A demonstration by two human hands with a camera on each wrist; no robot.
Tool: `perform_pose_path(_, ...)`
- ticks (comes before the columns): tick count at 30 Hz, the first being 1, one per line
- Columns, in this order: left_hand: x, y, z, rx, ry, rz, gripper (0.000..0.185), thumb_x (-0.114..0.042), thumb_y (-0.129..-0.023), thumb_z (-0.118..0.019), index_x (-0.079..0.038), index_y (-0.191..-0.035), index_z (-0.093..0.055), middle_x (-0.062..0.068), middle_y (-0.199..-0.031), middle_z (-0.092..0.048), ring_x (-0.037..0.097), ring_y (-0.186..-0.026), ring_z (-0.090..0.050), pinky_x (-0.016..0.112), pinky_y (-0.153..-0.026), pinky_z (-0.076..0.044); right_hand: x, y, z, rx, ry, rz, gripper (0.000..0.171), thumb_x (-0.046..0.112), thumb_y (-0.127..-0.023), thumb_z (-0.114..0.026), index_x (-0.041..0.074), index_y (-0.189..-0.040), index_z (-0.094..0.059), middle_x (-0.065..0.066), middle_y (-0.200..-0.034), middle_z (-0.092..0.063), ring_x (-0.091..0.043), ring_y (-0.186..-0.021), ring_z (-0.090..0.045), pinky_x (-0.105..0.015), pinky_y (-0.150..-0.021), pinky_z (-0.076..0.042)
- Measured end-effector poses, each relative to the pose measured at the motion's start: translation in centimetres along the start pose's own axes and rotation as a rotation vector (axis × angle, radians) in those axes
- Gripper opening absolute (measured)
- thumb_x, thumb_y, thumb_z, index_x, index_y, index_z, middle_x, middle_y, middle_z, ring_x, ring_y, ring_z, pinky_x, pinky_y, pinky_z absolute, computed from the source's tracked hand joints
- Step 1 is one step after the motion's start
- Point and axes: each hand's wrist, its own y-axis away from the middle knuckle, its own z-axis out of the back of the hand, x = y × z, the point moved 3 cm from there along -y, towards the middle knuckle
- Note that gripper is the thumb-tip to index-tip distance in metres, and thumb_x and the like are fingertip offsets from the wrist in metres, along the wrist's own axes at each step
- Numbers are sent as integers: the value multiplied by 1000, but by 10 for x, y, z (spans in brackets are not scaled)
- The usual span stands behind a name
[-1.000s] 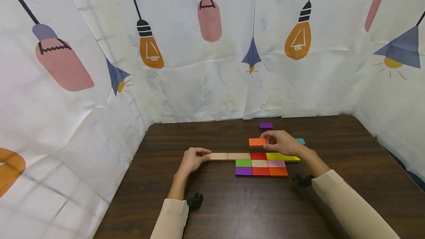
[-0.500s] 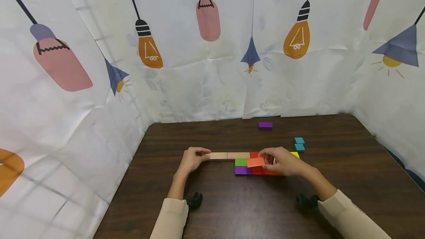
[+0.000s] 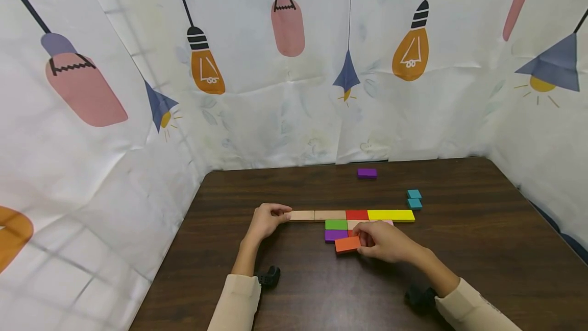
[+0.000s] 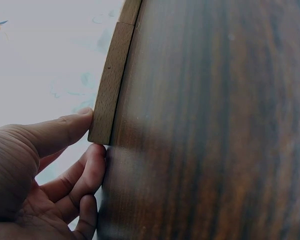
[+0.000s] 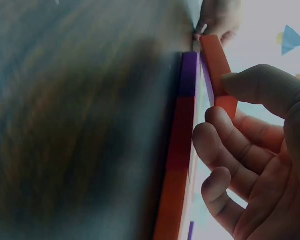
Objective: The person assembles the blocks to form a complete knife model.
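While the left hand (image 3: 268, 220) steadies the end of the plain wooden rectangular block (image 3: 301, 215) with curled thumb and fingertips, the right hand (image 3: 383, 241) pinches a flat orange wooden block (image 3: 347, 244) just above the dark wooden table (image 3: 303, 290), at the near edge of the coloured block mosaic (image 3: 337, 225). Judged step: placement. Next move calls for lowering it flush beside the purple block (image 3: 335, 234).

- A lone purple block (image 3: 367, 173) lies far back on the dark wooden bench (image 3: 482, 229), well apart from the rest.
- Two teal blocks (image 3: 414, 198) sit touching each other, near the yellow bar's right end.
- A white backdrop (image 3: 294, 116) printed with lamps and bulbs hangs behind and at both sides.
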Motion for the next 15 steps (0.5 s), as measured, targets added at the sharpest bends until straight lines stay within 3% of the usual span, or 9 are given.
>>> perform_pose_path(15, 0, 0, -1, -2, 11, 2, 13, -22, -82, -77, -24, -95, -78, -3, -79, -67, 13, -72, -57, 28, -65, -47, 9, -3, -11, 6, 49, -7, 20, 23, -82, -74, 19, -96, -61, 15, -69, -53, 1, -61, -48, -19, -59, -42)
